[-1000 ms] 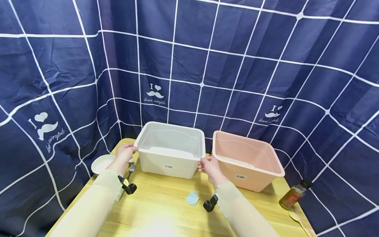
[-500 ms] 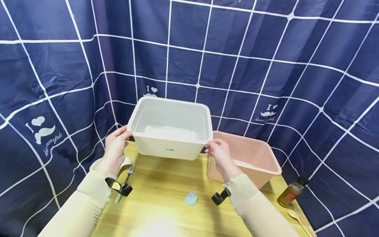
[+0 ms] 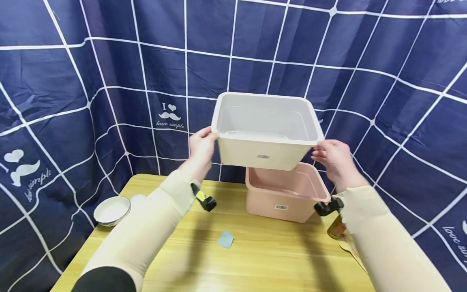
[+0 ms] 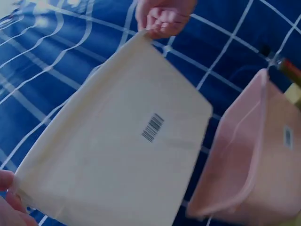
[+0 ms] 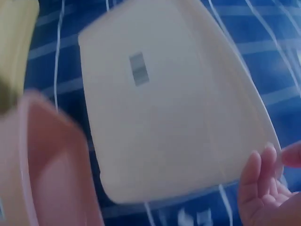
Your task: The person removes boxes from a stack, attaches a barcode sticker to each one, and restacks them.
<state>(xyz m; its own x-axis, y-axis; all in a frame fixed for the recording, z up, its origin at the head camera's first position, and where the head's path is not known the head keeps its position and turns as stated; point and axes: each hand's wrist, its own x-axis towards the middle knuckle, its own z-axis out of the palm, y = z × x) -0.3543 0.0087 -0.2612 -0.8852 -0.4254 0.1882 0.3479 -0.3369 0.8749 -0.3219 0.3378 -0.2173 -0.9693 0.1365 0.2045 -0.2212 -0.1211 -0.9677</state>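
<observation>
A white plastic storage bin (image 3: 262, 151) with a barcode sticker hangs in the air, its inside bare in the head view. My left hand (image 3: 202, 152) grips the rim at its near left corner. The near right corner is pinched by my right hand (image 3: 333, 160), whose thumb and curled fingers (image 5: 265, 165) show at the rim in the right wrist view. Below and partly behind it, a pink storage bin (image 3: 281, 202) stands on the wooden table (image 3: 255, 255). In the left wrist view the white bin's outer wall (image 4: 117, 141) fills the middle.
A white bowl (image 3: 112, 211) stands at the table's left edge, with another white item beside it partly behind my left sleeve. A light blue folded paper or cloth (image 3: 226, 239) lies mid-table. A bottle (image 3: 336, 228) and wooden spoon (image 3: 352, 253) lie at right. A blue curtain (image 3: 204, 69) encloses the back.
Both hands have lifted the white bin off the table and carried it right, over the pink bin. The head view has also turned to the right.
</observation>
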